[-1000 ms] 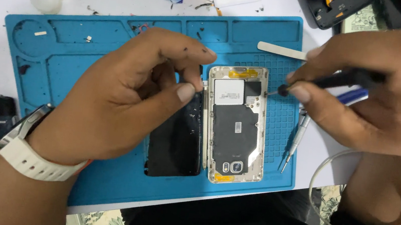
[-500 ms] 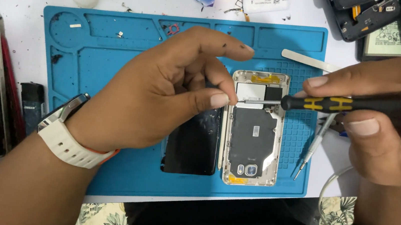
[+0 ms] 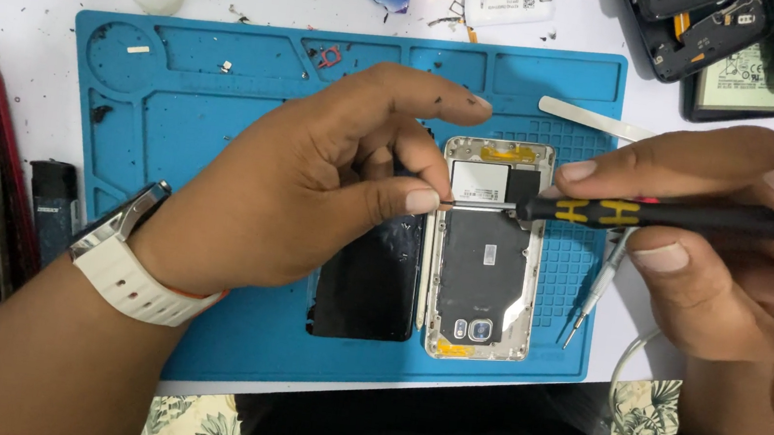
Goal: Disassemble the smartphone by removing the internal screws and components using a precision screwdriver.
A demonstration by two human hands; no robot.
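Blue silicone repair mat [image 3: 224, 112] lies under an opened phone frame [image 3: 486, 258], gold-edged with its dark inner plate showing, and the right hand [image 3: 724, 246] pinches a black screwdriver with yellow markings [image 3: 659, 216] between thumb and fingers, its thin metal tip lying flat across the upper part of the frame. The left hand [image 3: 312, 190], wearing a white watch [image 3: 134, 266], meets that tip from the other side, thumb pressed toward curled forefinger at the frame's edge; whether they actually pinch the tip, I cannot tell. Just beside this hand, below its fingers, a black glass back panel [image 3: 368, 283] lies flat on the mat, while a second slim screwdriver [image 3: 597, 290] rests under the right hand.
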